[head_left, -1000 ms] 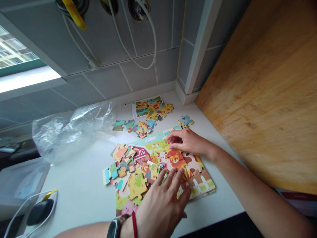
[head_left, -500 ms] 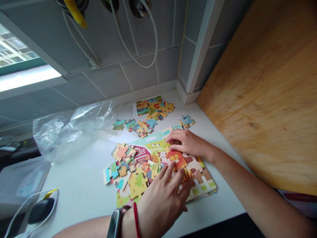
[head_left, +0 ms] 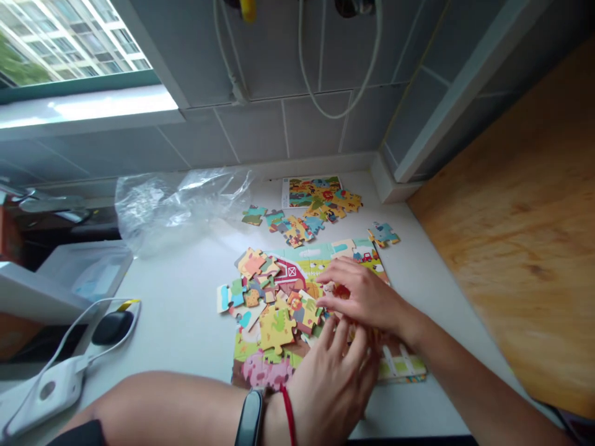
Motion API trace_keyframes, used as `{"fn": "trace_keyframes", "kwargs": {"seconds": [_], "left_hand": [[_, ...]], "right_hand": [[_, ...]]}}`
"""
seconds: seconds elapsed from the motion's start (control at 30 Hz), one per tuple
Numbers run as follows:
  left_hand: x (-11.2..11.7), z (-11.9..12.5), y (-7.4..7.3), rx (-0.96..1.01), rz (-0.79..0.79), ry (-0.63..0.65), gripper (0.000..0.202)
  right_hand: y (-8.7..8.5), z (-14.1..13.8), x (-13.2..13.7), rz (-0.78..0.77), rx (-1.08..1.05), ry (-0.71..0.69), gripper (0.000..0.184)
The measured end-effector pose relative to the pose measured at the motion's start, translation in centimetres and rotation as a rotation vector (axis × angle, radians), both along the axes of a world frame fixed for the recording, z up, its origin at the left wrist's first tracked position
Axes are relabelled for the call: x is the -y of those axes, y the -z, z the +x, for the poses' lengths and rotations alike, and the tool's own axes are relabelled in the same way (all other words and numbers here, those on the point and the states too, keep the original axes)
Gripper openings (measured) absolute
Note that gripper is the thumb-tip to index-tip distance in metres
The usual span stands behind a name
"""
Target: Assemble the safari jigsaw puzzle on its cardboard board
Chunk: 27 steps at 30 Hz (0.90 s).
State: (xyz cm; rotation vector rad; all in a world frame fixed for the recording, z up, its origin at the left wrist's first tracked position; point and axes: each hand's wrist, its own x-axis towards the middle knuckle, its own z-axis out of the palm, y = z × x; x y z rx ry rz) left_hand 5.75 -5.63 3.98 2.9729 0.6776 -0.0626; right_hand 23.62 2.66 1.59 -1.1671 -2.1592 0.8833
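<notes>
Bag: a crumpled clear plastic bag (head_left: 179,210) on the white counter (head_left: 158,328)
Tub: a see-through plastic tub (head_left: 88,266) at the counter's left end
Near corner: a white cable (head_left: 93,308) looping around a black oval pouch (head_left: 112,327), joined to a white box (head_left: 44,393)
Wall: grey tiles (head_left: 260,130), with white cords (head_left: 341,116) hanging down them
Right: a wooden board (head_left: 520,248)
Above: a window (head_left: 69,43) showing tall buildings

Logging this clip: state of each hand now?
Left hand: open, resting on jigsaw pieces, nothing clearly held.
Right hand: curled over the puzzle, cannot tell if holding.
</notes>
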Motion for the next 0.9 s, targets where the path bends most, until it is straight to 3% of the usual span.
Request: {"fn": "trace_keyframes", "kwargs": {"seconds": [0.13,0.2,0.47,0.67,0.73,0.8,0.9], "left_hand": [[1.3,0.0,1.2,0.101,-0.032,0.061,0.040],[1.9,0.0,1.9,0.154,-0.033,0.083,0.038],[2.3,-0.3,1.9,0.120,-0.087,-0.009,0.052],[2.6,0.2,2.6,0.132,-0.121,-0.121,0.077],[2.3,0.3,2.8,0.146,-0.124,-0.136,0.090],[1.8,0.4,2.9,0.140,-0.122,-0.147,0.098],[0.7,0.5,2.8,0.087,-0.124,-0.172,0.100]], "right_hand": [[-0.1,-2.0,1.2,0.013,0.139,-0.047,0.049],[-0.3,-2.3,1.5,0.030,0.185,-0.054,0.054],[-0.6,-1.5,1.0,-0.067,0.142,-0.081,0.034],[-0.8,-1.2,1.0,-0.369,-0.090,0.018,0.011],[-1.2,-0.3,0.7,-0.438,-0.224,0.087,0.012],[-1.7,1.2,0.2,-0.383,-0.320,0.189,0.020],[-2.5,4.1,-0.6,-0.307,-0.300,0.301,0.024]]}}
